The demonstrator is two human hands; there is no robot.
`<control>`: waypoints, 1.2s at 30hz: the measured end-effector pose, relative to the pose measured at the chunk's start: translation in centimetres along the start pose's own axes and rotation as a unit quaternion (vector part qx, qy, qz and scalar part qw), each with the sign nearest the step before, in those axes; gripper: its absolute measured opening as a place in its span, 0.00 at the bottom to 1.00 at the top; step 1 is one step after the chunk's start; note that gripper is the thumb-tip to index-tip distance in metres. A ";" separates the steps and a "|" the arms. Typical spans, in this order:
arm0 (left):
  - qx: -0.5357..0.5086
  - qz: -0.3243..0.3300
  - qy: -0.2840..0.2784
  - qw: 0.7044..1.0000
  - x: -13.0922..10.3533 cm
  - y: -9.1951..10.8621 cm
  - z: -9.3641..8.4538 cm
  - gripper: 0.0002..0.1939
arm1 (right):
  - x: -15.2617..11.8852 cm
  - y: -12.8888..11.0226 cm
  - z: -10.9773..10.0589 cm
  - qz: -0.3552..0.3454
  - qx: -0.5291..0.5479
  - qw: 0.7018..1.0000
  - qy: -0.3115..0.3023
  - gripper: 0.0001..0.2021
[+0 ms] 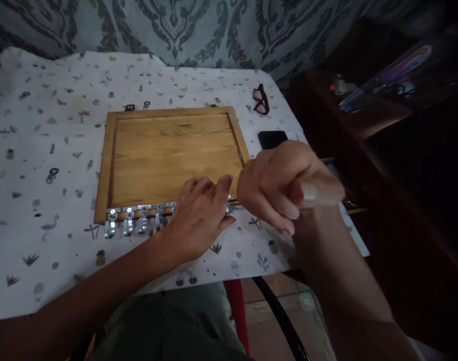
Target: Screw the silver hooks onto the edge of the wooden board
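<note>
A wooden framed panel (176,155) lies flat on the table, with a metal hook rail (133,209) along its near edge. Several silver hooks hang from the rail toward me. My left hand (199,215) is over the rail's right part, fingers bent onto the panel's edge and thumb on the near side, holding the rail against the wood. Its palm hides the hooks under it. My right hand (277,180) is raised just off the panel's near right corner, fingers curled and thumb folded in. Whatever it may hold is hidden.
A white patterned cloth (44,165) covers the table. Red-framed glasses (261,100) and a black phone (272,139) lie right of the panel. Beyond the right edge stands dark wooden furniture (364,150), with a clear plastic bottle (390,75) near it. A patterned curtain (176,30) hangs behind.
</note>
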State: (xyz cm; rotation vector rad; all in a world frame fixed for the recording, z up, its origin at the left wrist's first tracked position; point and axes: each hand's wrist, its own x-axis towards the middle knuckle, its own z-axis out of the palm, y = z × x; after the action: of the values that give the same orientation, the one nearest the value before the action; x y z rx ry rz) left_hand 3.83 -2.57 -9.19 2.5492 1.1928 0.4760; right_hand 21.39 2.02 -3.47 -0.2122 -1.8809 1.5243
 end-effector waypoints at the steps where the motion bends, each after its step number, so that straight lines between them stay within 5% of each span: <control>1: -0.001 -0.003 0.000 1.000 0.0 0.0 0.0 0.24 | -0.1 0.1 0.1 0.010 0.060 0.998 -0.037 0.31; 4: -0.004 -0.007 0.000 1.000 0.0 -0.1 0.2 0.25 | -0.4 0.3 0.5 0.033 0.137 0.990 -0.020 0.28; 9: -0.007 0.004 0.013 1.000 -0.1 -0.2 0.5 0.30 | 0.0 -0.4 2.1 0.088 0.095 0.979 0.158 0.22; 12: 0.001 0.010 0.025 1.000 -0.1 -0.2 0.4 0.30 | 0.7 -0.5 3.9 0.047 0.052 0.956 0.285 0.19; 16: -0.008 0.005 0.009 1.000 -0.1 -0.2 0.1 0.31 | 1.6 0.3 6.8 -0.031 -0.050 0.838 0.543 0.19; 20: -0.028 0.001 -0.006 1.000 -0.1 -0.2 -0.2 0.32 | 1.6 1.0 8.4 -0.032 -0.089 0.764 0.639 0.23; 23: -0.030 -0.002 -0.011 0.999 -0.1 -0.2 -0.3 0.31 | 1.0 0.9 7.7 -0.022 -0.077 0.781 0.619 0.26; 28: -0.007 -0.004 -0.029 1.000 0.1 -0.1 -0.4 0.28 | -0.2 0.5 5.4 0.003 -0.054 0.899 0.434 0.24; 36: 0.002 0.011 -0.006 1.000 0.0 -0.3 0.2 0.28 | -0.6 0.1 2.6 -0.008 -0.089 0.971 0.220 0.20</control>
State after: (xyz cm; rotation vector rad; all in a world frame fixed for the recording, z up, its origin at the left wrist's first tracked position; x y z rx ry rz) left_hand 3.73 -2.38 -9.50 2.5669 1.1629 0.4635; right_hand 20.25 -0.31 -3.98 -0.5680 -1.6492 1.1782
